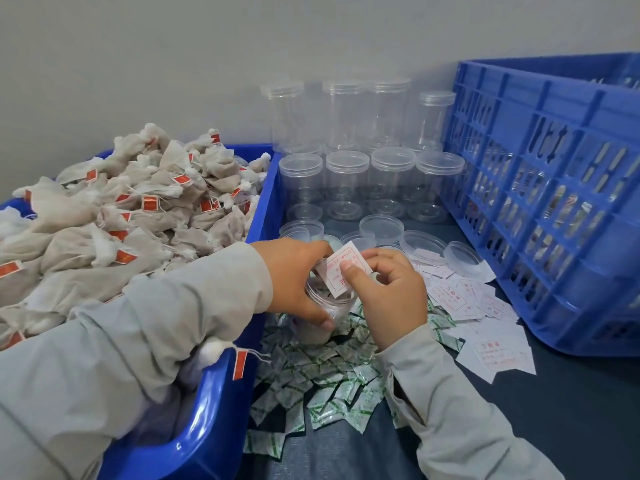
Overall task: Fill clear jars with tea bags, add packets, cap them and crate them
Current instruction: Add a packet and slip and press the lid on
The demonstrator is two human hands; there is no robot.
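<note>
**Slip entering a filled jar, cap still to come**

The jar point(329, 306), standing over the packets point(322, 368), already held pale tea bags. The left hand point(294, 275) gripped its wall; the right hand point(388, 289) pinched a printed slip point(341, 268) at the open mouth. Capping and crating remained (loose lids point(381, 225) lay just behind). Empty jars point(346, 181) stood beyond, a bin of tea bags point(121, 209) left, the crate point(554, 188) right, seemingly part-loaded.
</note>
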